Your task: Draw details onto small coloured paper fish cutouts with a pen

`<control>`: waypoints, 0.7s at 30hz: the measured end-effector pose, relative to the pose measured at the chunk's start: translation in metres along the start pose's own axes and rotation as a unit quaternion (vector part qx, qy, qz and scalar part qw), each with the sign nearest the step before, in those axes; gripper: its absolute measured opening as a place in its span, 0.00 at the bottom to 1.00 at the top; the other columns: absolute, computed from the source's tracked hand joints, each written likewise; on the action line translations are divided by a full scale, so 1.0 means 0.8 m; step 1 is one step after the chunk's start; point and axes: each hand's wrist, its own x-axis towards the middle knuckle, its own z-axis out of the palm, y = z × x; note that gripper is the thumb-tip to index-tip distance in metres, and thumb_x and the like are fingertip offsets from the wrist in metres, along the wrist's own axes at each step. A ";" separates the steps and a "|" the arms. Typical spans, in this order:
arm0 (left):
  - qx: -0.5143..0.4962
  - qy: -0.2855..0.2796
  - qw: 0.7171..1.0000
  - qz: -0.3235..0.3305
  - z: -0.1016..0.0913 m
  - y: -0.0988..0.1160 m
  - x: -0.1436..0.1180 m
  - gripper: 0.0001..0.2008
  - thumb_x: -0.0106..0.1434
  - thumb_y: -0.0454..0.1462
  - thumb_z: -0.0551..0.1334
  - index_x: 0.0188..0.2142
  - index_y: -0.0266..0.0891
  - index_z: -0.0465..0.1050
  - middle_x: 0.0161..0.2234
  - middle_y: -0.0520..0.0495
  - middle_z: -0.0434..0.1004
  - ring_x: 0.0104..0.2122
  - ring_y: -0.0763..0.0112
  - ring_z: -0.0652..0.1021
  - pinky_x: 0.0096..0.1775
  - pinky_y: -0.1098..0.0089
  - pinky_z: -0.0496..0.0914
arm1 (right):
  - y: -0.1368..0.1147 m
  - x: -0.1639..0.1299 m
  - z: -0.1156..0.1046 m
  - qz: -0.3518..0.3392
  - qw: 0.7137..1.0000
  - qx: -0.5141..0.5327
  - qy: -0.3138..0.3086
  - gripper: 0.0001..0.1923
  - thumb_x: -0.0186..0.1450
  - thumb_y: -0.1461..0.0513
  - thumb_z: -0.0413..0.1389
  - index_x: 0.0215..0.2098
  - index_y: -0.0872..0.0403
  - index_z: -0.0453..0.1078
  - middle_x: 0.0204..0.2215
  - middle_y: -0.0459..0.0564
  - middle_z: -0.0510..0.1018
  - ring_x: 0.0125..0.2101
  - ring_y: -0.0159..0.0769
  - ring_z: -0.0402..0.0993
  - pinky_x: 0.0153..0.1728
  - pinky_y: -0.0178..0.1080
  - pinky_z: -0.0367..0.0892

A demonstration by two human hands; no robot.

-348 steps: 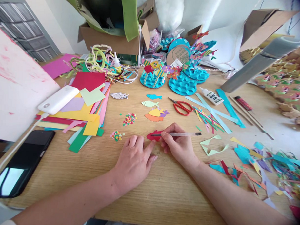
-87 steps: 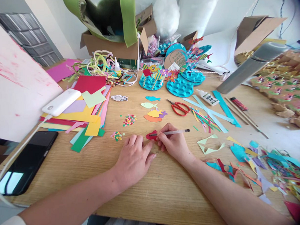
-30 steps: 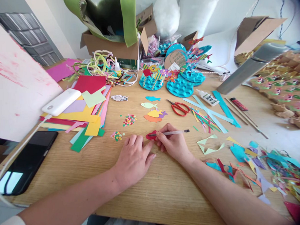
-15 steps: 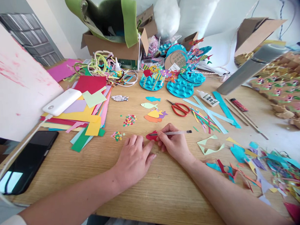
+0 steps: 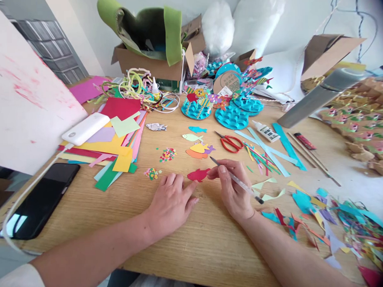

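Head view shows scissors (image 5: 224, 137) beyond the red fish (image 5: 198, 175).

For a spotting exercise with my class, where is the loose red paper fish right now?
In the head view, the red paper fish lies just below centre, between the left hand and right hand, below the orange paper fish.

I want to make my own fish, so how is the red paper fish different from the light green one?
The red fish is strongly coloured, while the light green fish is pale. The red fish has a plumper body; the light green fish is slimmer. The left hand has a fingertip at the red fish's lower edge, but no hand touches the light green fish. Both lie flat, tails toward the picture's right.
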 end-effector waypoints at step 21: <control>-0.084 0.081 0.993 0.001 -0.004 -0.002 0.005 0.12 0.66 0.40 0.57 0.48 0.44 0.73 0.37 0.45 0.69 0.40 0.62 0.67 0.43 0.60 0.64 | 0.001 0.009 -0.010 0.006 0.997 -0.046 0.061 0.13 0.69 0.54 0.47 0.42 0.53 0.67 0.29 0.49 0.79 0.30 0.37 0.76 0.35 0.40 0.68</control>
